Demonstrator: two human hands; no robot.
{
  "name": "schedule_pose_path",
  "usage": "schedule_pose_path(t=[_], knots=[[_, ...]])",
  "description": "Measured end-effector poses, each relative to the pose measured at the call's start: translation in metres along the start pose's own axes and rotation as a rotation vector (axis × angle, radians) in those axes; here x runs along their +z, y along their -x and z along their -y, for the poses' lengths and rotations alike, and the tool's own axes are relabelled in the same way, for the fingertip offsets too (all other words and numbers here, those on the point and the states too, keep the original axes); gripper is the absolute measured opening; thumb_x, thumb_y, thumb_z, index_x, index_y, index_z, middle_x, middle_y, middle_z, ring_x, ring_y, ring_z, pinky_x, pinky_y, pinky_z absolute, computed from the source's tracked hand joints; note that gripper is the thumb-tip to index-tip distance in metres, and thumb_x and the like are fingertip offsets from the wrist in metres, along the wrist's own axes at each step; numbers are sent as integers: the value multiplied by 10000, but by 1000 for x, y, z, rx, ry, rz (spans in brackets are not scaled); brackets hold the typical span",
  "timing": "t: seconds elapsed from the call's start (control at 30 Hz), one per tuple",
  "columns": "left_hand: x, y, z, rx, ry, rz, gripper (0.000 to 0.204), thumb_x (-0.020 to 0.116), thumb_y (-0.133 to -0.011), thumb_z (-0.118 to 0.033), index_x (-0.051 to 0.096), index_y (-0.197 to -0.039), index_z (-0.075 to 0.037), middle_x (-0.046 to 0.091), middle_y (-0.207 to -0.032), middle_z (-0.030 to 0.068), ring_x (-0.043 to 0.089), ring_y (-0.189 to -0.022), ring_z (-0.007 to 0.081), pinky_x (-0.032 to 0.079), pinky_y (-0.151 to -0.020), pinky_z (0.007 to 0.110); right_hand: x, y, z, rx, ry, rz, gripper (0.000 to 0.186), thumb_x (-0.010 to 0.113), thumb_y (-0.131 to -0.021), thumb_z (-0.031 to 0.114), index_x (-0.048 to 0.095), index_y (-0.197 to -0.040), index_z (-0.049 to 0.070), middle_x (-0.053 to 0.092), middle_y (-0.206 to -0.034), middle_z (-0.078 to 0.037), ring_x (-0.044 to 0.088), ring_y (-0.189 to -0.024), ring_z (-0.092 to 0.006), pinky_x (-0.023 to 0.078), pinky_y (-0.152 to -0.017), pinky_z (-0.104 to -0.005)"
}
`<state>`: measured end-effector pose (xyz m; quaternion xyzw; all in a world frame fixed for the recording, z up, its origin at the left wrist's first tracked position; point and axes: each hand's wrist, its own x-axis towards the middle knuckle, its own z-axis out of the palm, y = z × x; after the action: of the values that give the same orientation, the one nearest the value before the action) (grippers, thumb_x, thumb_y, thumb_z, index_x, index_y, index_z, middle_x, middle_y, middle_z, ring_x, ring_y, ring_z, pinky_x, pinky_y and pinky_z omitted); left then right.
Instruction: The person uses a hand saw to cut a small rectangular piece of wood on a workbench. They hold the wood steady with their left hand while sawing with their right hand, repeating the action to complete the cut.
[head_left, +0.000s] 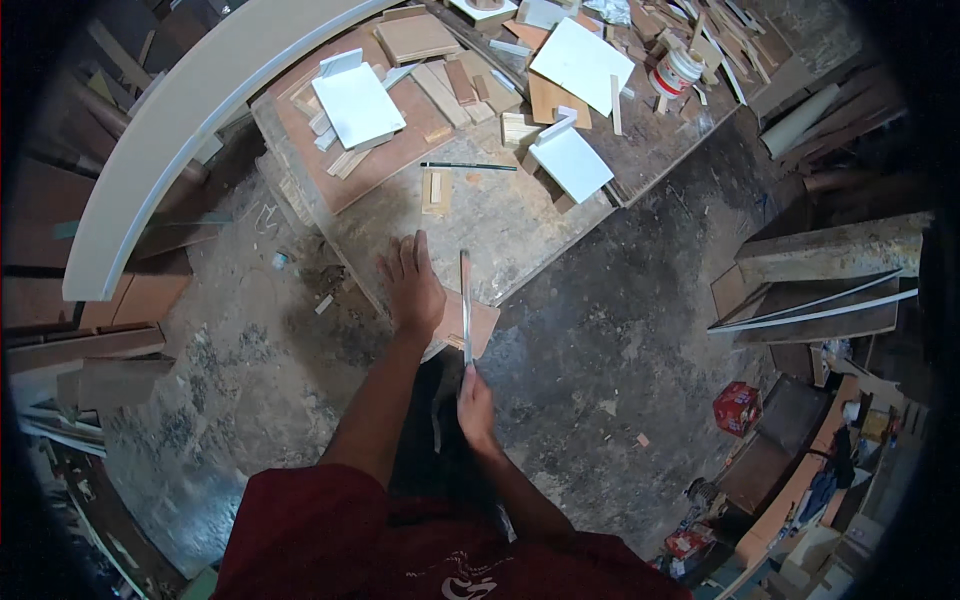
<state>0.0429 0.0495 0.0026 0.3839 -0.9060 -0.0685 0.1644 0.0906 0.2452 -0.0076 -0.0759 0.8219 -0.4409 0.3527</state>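
My left hand [412, 292] lies flat near the corner of the worktable, fingers stretched out. Closed around the lower end of a long thin silvery strip [467, 310] is my right hand [475, 405]. The strip points away from me over the table corner; its exact kind I cannot make out. Under it, at the corner, rests a reddish-brown board piece [483, 326]. Farther up the worktable [390, 215] are a small pale wood block [436, 190] and a thin dark rod [468, 166].
White panels with raised edges [358, 103] [573, 165] sit on the table among wood offcuts. A white-and-red tub [675, 73] stands at the back right. A large curved panel [150, 165] arcs along the left. Boards and a red box [737, 408] are at the right.
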Motion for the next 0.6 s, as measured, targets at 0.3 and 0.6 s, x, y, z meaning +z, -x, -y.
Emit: schedule_pose_path(t=[0.3,0.6], knots=[[0,1,1,-36,-9,70,619,527,-799,-83,330,-1386,-80,383,-1317,140,284,-1327,371,184,-1082,595,9,7,-9,15,-59,-19,355,387,-999,231,535,-821,-38,530,-652,-179,504,-592,-230,415,-575,-377],[-2,1,1,-31,-12,79,615,528,-804,-101,338,-1389,-108,383,-1315,136,273,-1331,368,190,-1084,586,18,-3,7,11,-37,-83,333,417,-988,213,539,-833,-56,427,-602,-76,428,-578,-122,397,-528,-322]])
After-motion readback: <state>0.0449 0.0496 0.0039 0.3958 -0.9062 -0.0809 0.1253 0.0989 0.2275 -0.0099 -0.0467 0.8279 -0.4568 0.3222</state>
